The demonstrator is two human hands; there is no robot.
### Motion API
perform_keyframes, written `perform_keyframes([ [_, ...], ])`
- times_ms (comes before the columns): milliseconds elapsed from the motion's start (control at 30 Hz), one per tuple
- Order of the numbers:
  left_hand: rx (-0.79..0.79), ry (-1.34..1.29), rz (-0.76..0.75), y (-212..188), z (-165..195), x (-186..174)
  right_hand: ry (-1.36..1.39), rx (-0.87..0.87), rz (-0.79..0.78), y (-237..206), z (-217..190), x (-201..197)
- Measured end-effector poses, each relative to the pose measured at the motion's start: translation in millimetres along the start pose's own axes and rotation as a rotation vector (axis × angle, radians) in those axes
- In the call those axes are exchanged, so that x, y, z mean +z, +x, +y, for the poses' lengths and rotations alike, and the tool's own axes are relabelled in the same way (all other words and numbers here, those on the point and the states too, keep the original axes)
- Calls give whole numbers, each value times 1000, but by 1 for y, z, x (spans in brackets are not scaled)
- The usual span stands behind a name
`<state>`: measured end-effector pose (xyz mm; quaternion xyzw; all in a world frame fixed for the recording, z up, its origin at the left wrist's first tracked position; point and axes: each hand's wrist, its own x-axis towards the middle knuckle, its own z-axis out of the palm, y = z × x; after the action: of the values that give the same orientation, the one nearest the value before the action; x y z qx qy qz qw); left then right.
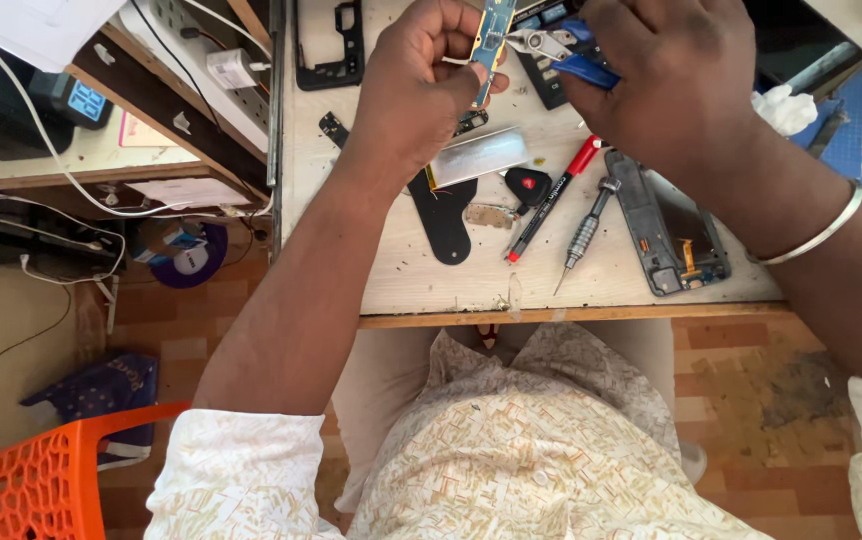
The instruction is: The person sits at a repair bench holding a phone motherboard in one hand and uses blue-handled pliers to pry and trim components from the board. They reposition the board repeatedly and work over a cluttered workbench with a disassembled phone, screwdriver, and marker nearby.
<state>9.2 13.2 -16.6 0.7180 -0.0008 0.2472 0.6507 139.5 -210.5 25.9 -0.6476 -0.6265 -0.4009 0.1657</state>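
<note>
My left hand (419,85) pinches a narrow blue-and-gold circuit board (492,40) upright above the wooden bench. My right hand (676,80) grips blue-handled pliers (551,50) whose metal jaws touch the board's upper right edge. A metal bangle (819,232) circles my right wrist. Below the hands lie a silver flat battery (481,157), a red-and-black screwdriver (554,195) and a grey metal screwdriver (583,232).
An opened phone frame (666,235) lies on the bench (471,285) at right, a black phone frame (329,45) at the back, a black flat piece (444,222) in the middle. A white power strip (216,70) sits left. An orange plastic chair (41,480) stands at lower left.
</note>
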Motion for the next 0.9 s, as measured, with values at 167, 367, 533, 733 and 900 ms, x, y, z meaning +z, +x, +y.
perform_keyframes([
  [167,27,5,6,0,1,-1,10,-10,17,-1,-2,2],
  [367,8,17,24,1,3,-1,32,-6,17,-2,0,4],
  [533,37,6,5,2,3,2,50,-1,-19,-6,0,5],
  [733,48,26,0,0,1,1,84,19,-40,-8,0,6],
  [900,40,2,-13,1,2,1,20,2,-14,-8,0,5],
])
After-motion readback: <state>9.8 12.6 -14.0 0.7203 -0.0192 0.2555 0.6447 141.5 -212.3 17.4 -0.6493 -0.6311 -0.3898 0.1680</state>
